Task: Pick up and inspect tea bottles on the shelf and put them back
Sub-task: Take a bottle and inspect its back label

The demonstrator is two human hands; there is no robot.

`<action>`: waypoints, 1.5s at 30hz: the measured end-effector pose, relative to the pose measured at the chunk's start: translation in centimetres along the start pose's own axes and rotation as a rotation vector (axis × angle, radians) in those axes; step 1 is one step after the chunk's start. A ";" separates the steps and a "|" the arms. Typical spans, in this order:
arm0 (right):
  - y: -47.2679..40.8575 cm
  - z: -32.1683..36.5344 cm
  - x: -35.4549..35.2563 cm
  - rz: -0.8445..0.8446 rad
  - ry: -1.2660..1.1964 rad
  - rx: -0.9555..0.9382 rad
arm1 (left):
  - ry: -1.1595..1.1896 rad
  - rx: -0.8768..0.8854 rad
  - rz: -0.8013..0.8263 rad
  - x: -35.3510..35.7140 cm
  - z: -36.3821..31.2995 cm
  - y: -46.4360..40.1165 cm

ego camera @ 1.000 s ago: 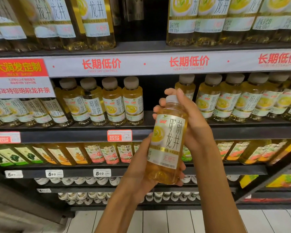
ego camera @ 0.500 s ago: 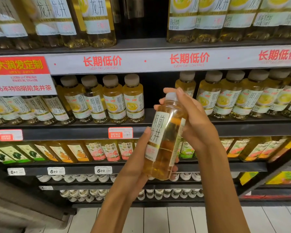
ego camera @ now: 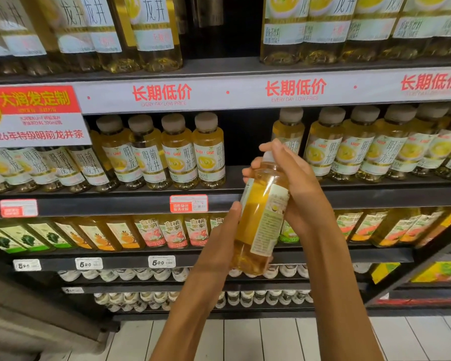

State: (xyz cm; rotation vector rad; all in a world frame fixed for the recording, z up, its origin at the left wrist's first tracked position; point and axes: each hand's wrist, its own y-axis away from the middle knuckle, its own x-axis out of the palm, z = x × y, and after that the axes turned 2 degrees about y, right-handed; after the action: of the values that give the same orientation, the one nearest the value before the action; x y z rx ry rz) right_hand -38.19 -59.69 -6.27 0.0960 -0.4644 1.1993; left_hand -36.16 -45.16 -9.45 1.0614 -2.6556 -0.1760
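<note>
I hold one tea bottle (ego camera: 261, 217) of yellow tea upright, a little tilted, in front of the shelves. My left hand (ego camera: 219, 246) grips its lower part from the left, thumb up along the side. My right hand (ego camera: 294, 186) grips its neck and cap from the right. The small-print side of its label faces me. Behind it, the middle shelf (ego camera: 141, 201) carries rows of like tea bottles (ego camera: 179, 152), with a dark gap right behind the held bottle.
Larger bottles (ego camera: 154, 29) stand on the top shelf. A lower shelf holds peach and orange drink bottles (ego camera: 172, 230) above price tags (ego camera: 162, 261). Further down are rows of white-capped bottles (ego camera: 245, 295). White floor tiles (ego camera: 271, 340) lie below.
The bottle has turned about its long axis in my hands: the front label with large characters swung away to the left, and the small-print back now faces me.
</note>
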 end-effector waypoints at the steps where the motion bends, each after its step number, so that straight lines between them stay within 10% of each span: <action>1: 0.0 0.1 0.0 0.024 -0.001 0.014 | 0.057 -0.011 0.013 -0.1 0.1 0.0; 9: -0.1 0.3 0.8 0.123 -0.181 0.050 | 0.495 -0.130 0.353 -0.3 0.0 0.4; 17: 0.0 1.0 0.9 0.085 0.011 -0.014 | 0.106 -0.031 0.142 -0.7 -0.2 0.2; 32: -1.1 0.4 0.2 0.038 -0.425 0.275 | 0.700 -0.159 0.521 0.8 -1.9 1.0; 45: -1.4 -0.5 0.1 0.009 -0.310 0.418 | 0.874 -0.209 0.458 0.9 -2.3 1.3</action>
State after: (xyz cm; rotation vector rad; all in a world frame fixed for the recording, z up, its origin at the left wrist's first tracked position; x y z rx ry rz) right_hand -36.73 -59.96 -6.39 0.6456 -0.4769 1.2818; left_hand -37.00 -44.86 -6.82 0.3109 -1.9381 0.0914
